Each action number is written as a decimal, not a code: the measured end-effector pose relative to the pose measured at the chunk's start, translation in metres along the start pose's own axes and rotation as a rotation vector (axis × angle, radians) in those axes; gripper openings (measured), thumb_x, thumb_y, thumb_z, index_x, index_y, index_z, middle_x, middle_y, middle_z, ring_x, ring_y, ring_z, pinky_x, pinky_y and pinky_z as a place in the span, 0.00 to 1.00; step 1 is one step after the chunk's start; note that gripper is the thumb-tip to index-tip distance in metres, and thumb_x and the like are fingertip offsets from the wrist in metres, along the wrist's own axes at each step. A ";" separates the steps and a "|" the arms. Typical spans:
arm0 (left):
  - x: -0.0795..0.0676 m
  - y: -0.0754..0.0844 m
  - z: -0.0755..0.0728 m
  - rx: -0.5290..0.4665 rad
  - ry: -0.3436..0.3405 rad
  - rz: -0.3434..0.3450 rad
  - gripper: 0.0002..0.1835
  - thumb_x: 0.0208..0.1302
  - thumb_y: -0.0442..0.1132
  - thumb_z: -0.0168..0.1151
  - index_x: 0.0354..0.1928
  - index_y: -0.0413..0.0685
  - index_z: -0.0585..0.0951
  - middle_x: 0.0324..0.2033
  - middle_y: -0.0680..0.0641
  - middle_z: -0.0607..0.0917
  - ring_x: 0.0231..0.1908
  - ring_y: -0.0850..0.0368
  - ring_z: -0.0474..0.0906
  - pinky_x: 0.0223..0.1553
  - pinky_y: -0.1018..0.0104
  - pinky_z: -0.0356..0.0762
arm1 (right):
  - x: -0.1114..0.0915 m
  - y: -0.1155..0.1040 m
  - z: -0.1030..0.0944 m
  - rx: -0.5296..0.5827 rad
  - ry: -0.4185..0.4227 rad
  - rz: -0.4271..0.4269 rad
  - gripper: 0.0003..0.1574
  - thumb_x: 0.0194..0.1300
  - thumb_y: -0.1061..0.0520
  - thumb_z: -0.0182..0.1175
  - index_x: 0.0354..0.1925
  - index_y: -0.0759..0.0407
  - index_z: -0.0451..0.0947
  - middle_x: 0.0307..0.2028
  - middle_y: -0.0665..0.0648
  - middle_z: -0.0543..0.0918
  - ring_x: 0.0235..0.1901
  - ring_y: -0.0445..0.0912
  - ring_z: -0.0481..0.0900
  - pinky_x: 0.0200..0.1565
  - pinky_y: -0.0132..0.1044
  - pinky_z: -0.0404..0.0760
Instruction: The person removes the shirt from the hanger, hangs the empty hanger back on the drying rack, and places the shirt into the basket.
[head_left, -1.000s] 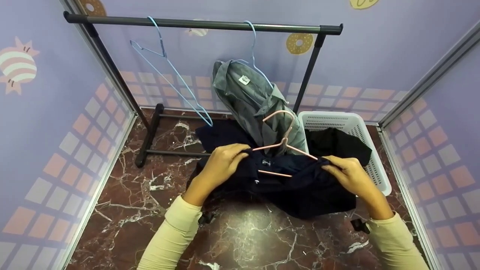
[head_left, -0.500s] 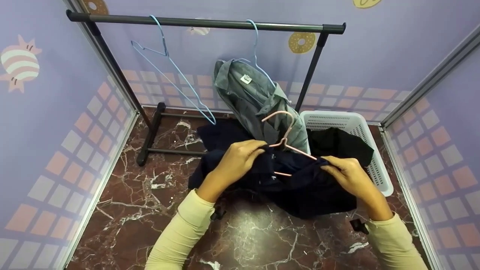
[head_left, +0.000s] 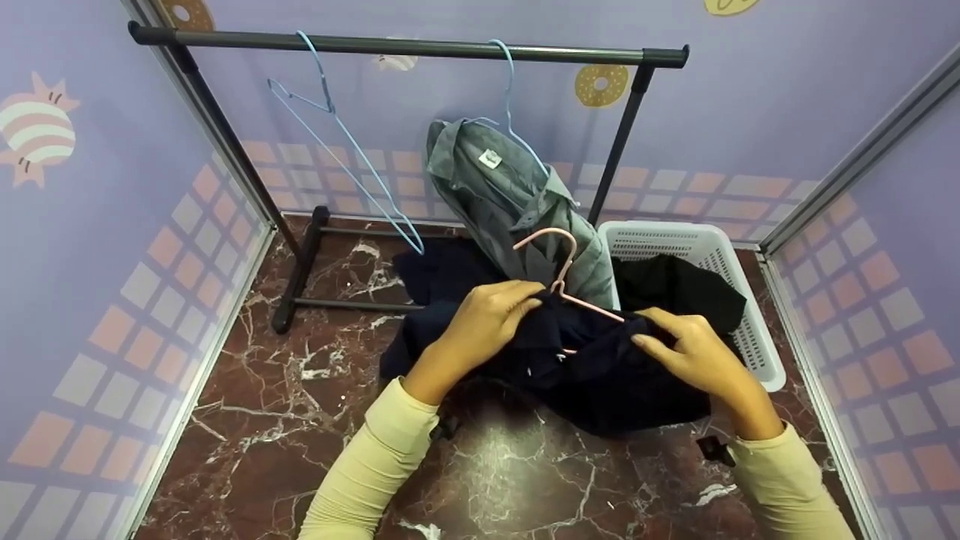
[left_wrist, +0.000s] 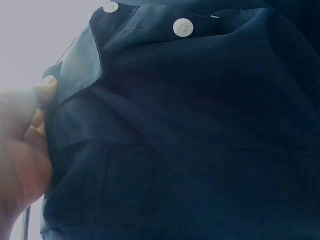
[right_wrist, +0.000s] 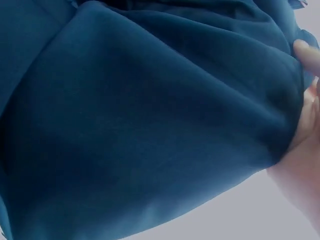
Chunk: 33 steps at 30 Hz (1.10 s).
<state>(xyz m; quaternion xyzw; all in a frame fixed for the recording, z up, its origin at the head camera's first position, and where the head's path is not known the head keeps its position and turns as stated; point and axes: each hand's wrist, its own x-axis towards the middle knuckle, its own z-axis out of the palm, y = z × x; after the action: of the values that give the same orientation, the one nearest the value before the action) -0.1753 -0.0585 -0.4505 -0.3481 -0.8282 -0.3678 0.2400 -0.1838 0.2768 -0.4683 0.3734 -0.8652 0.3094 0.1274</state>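
A navy button-up shirt (head_left: 615, 397) is held up by both hands, with a pink hanger (head_left: 592, 308) partly inside its neck opening. The hanger's hook stands free above the cloth; its left arm is hidden by the shirt and hand. My left hand (head_left: 491, 319) pinches the collar close to the hook's base. White buttons (left_wrist: 183, 27) show near that collar in the left wrist view. On the other side, my right hand (head_left: 694, 346) pinches the shirt near the hanger's right arm. Thumb and fingers of that hand grip a fold of cloth (right_wrist: 200, 100) in the right wrist view.
Behind the hands stands a black clothes rack (head_left: 405, 45). From it hang a bare blue hanger (head_left: 360, 150) and a grey-green shirt (head_left: 480, 187) on another blue hanger. A white basket (head_left: 757, 330) with black cloth (head_left: 682, 292) sits at the right.
My left hand has moved right along the hanger with the collar, covering its left arm. The hook has shifted slightly left and tilted. My right hand has moved slightly left.
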 end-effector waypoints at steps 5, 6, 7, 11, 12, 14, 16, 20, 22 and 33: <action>0.001 -0.001 -0.004 0.010 0.009 -0.003 0.12 0.72 0.35 0.63 0.50 0.35 0.87 0.45 0.42 0.91 0.47 0.49 0.89 0.53 0.58 0.86 | 0.005 -0.012 -0.002 -0.058 0.027 0.061 0.25 0.62 0.59 0.72 0.58 0.52 0.83 0.50 0.50 0.90 0.44 0.46 0.88 0.49 0.34 0.80; 0.001 -0.001 -0.005 0.010 0.012 -0.001 0.12 0.72 0.35 0.63 0.50 0.35 0.87 0.45 0.41 0.91 0.47 0.49 0.89 0.53 0.58 0.86 | 0.008 -0.015 -0.002 -0.073 0.041 0.064 0.25 0.62 0.59 0.72 0.58 0.51 0.83 0.50 0.50 0.90 0.44 0.47 0.88 0.49 0.37 0.80; 0.001 -0.002 -0.006 0.010 0.016 0.002 0.11 0.72 0.35 0.63 0.50 0.35 0.87 0.44 0.41 0.91 0.47 0.49 0.89 0.53 0.58 0.86 | 0.010 -0.018 -0.001 -0.090 0.056 0.067 0.25 0.63 0.58 0.72 0.58 0.51 0.84 0.50 0.50 0.90 0.44 0.48 0.88 0.48 0.39 0.81; 0.001 -0.002 -0.006 0.010 0.034 0.013 0.11 0.73 0.35 0.63 0.50 0.35 0.87 0.44 0.42 0.91 0.46 0.50 0.89 0.53 0.59 0.86 | 0.019 -0.025 0.002 -0.145 0.088 0.052 0.20 0.64 0.57 0.73 0.55 0.53 0.85 0.48 0.51 0.90 0.44 0.49 0.89 0.48 0.45 0.82; 0.001 -0.002 -0.006 0.009 0.039 0.015 0.11 0.73 0.35 0.62 0.50 0.35 0.87 0.44 0.42 0.91 0.46 0.50 0.89 0.52 0.60 0.86 | 0.020 -0.026 0.003 -0.146 0.089 0.047 0.19 0.64 0.57 0.73 0.54 0.54 0.86 0.47 0.51 0.90 0.44 0.49 0.89 0.48 0.45 0.82; 0.000 -0.003 -0.006 0.006 0.052 0.020 0.11 0.73 0.35 0.62 0.49 0.36 0.87 0.44 0.42 0.91 0.46 0.50 0.89 0.52 0.60 0.86 | 0.021 -0.025 0.003 -0.148 0.082 0.034 0.17 0.64 0.58 0.73 0.52 0.55 0.86 0.46 0.51 0.91 0.45 0.49 0.89 0.49 0.44 0.83; -0.002 -0.004 -0.007 0.006 0.064 0.025 0.11 0.72 0.35 0.63 0.49 0.35 0.87 0.43 0.42 0.91 0.45 0.50 0.89 0.51 0.60 0.86 | 0.019 -0.024 0.003 -0.144 0.076 0.027 0.17 0.63 0.59 0.73 0.51 0.55 0.87 0.45 0.51 0.91 0.44 0.48 0.89 0.48 0.43 0.83; -0.002 -0.005 -0.012 0.005 0.084 0.031 0.10 0.72 0.35 0.63 0.49 0.36 0.87 0.41 0.43 0.91 0.43 0.51 0.89 0.49 0.60 0.87 | 0.015 -0.021 0.000 -0.145 0.078 0.028 0.17 0.62 0.60 0.74 0.50 0.54 0.87 0.44 0.49 0.91 0.42 0.46 0.89 0.46 0.41 0.83; -0.003 -0.005 -0.014 0.002 0.091 0.034 0.10 0.72 0.35 0.64 0.48 0.36 0.87 0.40 0.43 0.91 0.43 0.51 0.89 0.49 0.60 0.87 | 0.013 -0.020 -0.001 -0.132 0.081 0.023 0.17 0.62 0.61 0.74 0.50 0.54 0.88 0.43 0.49 0.91 0.41 0.46 0.89 0.46 0.38 0.82; -0.006 -0.012 -0.029 0.019 0.133 0.041 0.09 0.71 0.34 0.64 0.48 0.36 0.87 0.38 0.44 0.90 0.40 0.52 0.88 0.45 0.60 0.87 | 0.009 -0.014 -0.007 -0.088 0.092 -0.038 0.16 0.61 0.67 0.72 0.48 0.56 0.88 0.43 0.48 0.91 0.41 0.45 0.89 0.51 0.21 0.78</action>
<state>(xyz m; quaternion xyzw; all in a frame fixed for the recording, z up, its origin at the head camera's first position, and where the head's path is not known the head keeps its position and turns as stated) -0.1758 -0.0896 -0.4419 -0.3378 -0.8065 -0.3773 0.3051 -0.1796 0.2688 -0.4525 0.3693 -0.8639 0.2854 0.1892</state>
